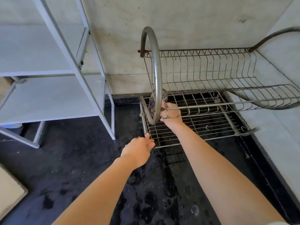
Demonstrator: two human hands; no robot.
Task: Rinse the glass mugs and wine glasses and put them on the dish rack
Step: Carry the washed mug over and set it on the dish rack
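1. Right hand [171, 115], fingers curled, grips a glass [164, 95] at the left end of the rack's [203, 69] lower grid; the rack's hoop partly hides the glass.
2. Left hand [139, 149] pinches the grid's front-left corner.
3. The rack stands on a wet dark bench [81, 159], with a white shelf [48, 98] to its left.

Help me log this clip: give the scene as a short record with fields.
rack: two-tier wire, on dark counter
glass: at lower tier's left side, partly hidden behind the rack's curved tube; mug or wine glass unclear
right hand: holds glass
left hand: grips rack's front-left corner
shelf: white, left of rack
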